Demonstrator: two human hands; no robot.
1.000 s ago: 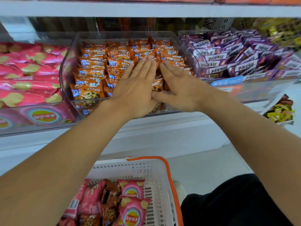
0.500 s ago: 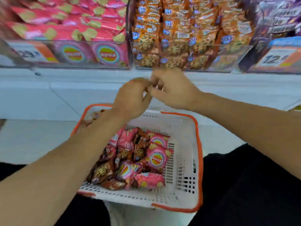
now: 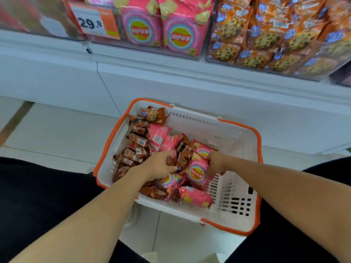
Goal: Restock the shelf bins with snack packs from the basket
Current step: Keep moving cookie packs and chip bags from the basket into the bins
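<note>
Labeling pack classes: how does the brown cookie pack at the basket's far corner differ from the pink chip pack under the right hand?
The brown cookie pack is brown with a chocolate-chip cookie picture; the pink chip pack is pink with a round red-and-yellow logo. The cookie pack looks smaller. It lies untouched at the far rim of the basket, while the right hand grips the chip pack. Both lie face up.

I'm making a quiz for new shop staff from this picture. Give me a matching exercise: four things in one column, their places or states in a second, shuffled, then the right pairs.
Things:
1. basket
2. price tag
3. orange cookie packs
4. right hand

Places or states:
A. in the clear bin to the right on the shelf
B. on the floor below the shelf
C. grips a pink chip pack
D. on the front of the shelf bin, left of the pink chip bags

Pairs: 1-B, 2-D, 3-A, 4-C
</note>
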